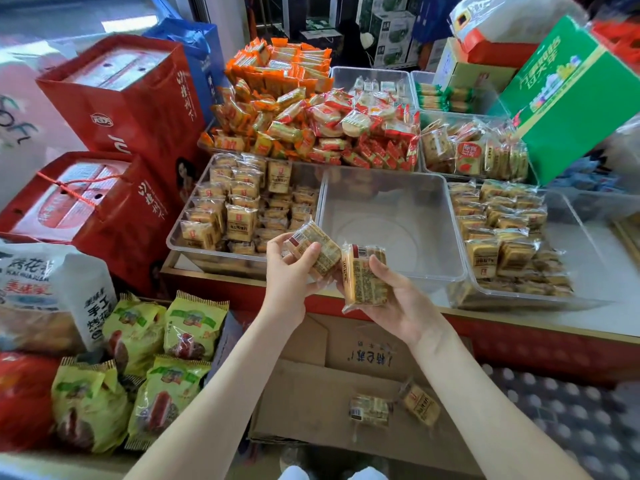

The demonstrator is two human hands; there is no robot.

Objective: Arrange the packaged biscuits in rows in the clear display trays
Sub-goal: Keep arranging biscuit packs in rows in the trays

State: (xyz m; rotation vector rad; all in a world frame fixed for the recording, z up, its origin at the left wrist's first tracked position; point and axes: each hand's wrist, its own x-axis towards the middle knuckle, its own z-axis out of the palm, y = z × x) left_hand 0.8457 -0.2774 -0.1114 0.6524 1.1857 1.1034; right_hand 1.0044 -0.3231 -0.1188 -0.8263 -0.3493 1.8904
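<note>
The left hand point(289, 271) curls thumb and fingers round one biscuit packet point(317, 249). The right hand point(401, 303) grips a second packet point(363, 277), held close against the first between the hands. Just beyond both hands a clear middle tray point(388, 202) sits on the worktop point(595, 317). Beyond the left hand, the left tray point(172, 239) holds rows of like packets, and past the right hand the right tray point(581, 230) holds more. Beneath the forearms, two loose packets point(369, 408) lie in an open cardboard box point(311, 393).
</note>
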